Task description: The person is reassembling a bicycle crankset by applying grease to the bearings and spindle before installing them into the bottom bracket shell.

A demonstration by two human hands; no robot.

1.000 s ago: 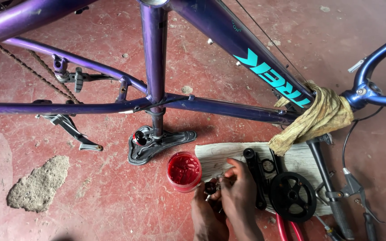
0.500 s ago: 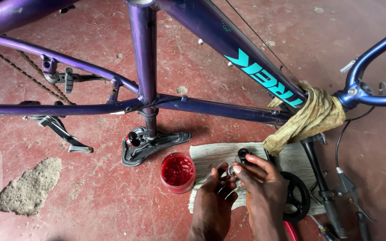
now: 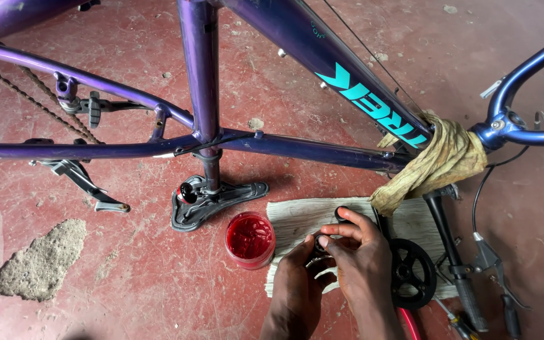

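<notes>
Both hands have drawn together since a second ago, when they worked lower and nearer the body. The left hand (image 3: 298,277) now curls its fingers shut around a small dark ring-shaped bicycle part (image 3: 320,247), and the right hand (image 3: 365,261) closes over it from above, fingertips on its rim. That part sits between them, just over the pale cloth (image 3: 297,217). Left of the hands stands the open red grease tub (image 3: 250,239); a black chainring (image 3: 412,272) lies just right. Fitting or greasing seems underway.
</notes>
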